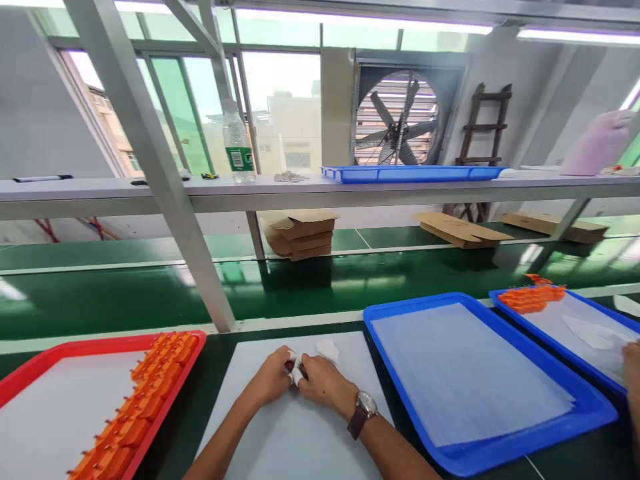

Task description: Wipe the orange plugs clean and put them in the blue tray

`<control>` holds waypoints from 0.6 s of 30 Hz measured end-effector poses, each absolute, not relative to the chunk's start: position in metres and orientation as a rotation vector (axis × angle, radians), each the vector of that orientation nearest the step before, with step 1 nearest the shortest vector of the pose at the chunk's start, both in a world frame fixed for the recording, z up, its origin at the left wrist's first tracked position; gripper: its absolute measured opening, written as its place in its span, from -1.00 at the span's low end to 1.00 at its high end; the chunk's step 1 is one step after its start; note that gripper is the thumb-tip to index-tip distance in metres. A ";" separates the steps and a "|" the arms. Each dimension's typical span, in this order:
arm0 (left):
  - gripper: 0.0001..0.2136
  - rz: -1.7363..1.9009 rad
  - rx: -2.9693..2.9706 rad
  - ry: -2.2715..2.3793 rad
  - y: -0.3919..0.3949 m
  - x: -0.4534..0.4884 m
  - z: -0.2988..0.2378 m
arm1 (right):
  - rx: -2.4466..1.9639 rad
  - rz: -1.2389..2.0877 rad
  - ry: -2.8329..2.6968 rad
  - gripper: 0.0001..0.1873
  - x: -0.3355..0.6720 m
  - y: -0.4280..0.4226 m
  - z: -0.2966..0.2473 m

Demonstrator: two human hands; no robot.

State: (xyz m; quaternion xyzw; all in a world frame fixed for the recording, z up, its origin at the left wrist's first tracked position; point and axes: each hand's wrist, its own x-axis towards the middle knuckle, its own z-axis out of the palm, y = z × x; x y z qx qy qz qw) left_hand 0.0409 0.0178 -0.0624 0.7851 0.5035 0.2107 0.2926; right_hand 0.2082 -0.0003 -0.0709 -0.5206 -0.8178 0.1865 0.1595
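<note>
Both hands meet over a white sheet [305, 440] on the bench, fingertips pinched together. My left hand [271, 379] is closed, with white covers on some fingertips. My right hand [327, 383], a watch on its wrist, is closed against it, also with white-covered fingertips. Something small and dark shows between the fingers, too hidden to name. Just beyond the right hand lies a crumpled white piece of cloth or tissue [328, 349]. To the left, a red tray [60, 350] holds rows of orange parts [143, 407] with small pins, along its right side.
A blue tray [450, 460] lined with white paper lies to the right. Beyond it, another blue tray [605, 313] holds orange parts, with another person's hand [631, 363] at its edge. A slanted metal post [185, 247] and a shelf [290, 193] stand ahead, before a green conveyor belt [350, 287].
</note>
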 end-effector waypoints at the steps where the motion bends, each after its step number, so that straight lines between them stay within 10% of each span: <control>1: -0.72 0.565 2.082 1.365 0.016 0.041 -0.063 | -1.494 0.544 -2.342 -0.80 0.207 0.000 -0.070; 18: -0.80 0.531 1.993 1.368 0.020 0.039 -0.067 | -1.577 0.699 -2.362 -0.87 0.203 0.015 -0.071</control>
